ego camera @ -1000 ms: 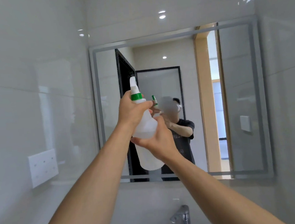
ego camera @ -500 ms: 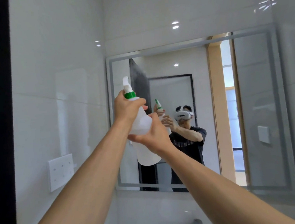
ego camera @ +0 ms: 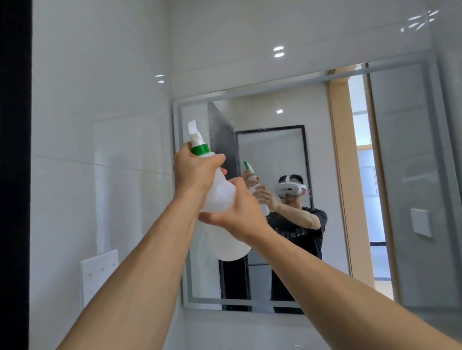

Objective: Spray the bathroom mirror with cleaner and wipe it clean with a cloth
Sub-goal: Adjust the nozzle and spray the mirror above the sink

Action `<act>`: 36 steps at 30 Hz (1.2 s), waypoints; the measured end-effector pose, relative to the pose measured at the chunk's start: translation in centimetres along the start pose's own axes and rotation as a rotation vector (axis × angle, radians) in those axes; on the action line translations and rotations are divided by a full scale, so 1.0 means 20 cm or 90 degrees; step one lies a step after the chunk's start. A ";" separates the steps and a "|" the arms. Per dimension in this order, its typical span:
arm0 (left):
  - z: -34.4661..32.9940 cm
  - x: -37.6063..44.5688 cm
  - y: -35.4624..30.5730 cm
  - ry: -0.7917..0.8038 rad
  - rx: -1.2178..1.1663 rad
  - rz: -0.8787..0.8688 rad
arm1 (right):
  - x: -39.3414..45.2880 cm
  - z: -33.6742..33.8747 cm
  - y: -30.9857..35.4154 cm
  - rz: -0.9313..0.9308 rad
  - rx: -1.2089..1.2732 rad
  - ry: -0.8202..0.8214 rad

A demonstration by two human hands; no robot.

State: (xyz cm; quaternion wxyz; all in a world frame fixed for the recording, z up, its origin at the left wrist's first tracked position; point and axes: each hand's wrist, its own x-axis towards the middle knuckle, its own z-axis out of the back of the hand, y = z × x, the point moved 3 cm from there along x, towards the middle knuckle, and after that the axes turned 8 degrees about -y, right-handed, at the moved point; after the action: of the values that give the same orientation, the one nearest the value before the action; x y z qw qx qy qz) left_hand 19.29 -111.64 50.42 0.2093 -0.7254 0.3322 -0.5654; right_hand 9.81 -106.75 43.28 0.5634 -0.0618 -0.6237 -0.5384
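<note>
Head view: your left hand point(ego camera: 194, 168) grips the neck of the spray bottle point(ego camera: 217, 195) just below its green collar point(ego camera: 200, 150), fingers curled round the front where the trigger would sit; the trigger itself is hidden behind them. Your right hand point(ego camera: 239, 211) wraps the bottle's translucent white body from the side, thumb underneath. The bottle is held upright at arm's length, its white nozzle point(ego camera: 194, 130) raised before the left part of the bathroom mirror point(ego camera: 413, 188), apart from the glass. The mirror is a wide rectangle with a frosted border strip, fixed to glossy white wall tiles point(ego camera: 102, 102). A fine speckling of droplets shows on its upper left area. How much liquid the bottle holds is hard to judge. A white wall plate point(ego camera: 98, 276) is fixed to the tiles at left.
</note>
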 end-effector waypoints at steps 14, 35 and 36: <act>-0.30 -0.15 -0.03 0.143 -0.084 0.015 | -0.04 0.30 -0.11 0.004 -0.041 -0.104; -0.70 -0.44 -0.12 0.247 -0.164 -0.009 | -0.17 0.75 -0.23 -0.021 -0.084 -0.200; -0.72 -0.45 -0.12 0.253 -0.173 -0.008 | -0.18 0.77 -0.23 -0.019 -0.090 -0.207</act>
State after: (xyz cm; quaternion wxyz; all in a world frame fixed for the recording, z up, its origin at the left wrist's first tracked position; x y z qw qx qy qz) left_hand 4.80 -102.40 49.81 0.0370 -0.6232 0.4355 -0.6486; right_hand -1.81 -95.33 41.04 0.4414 -0.1783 -0.6682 -0.5717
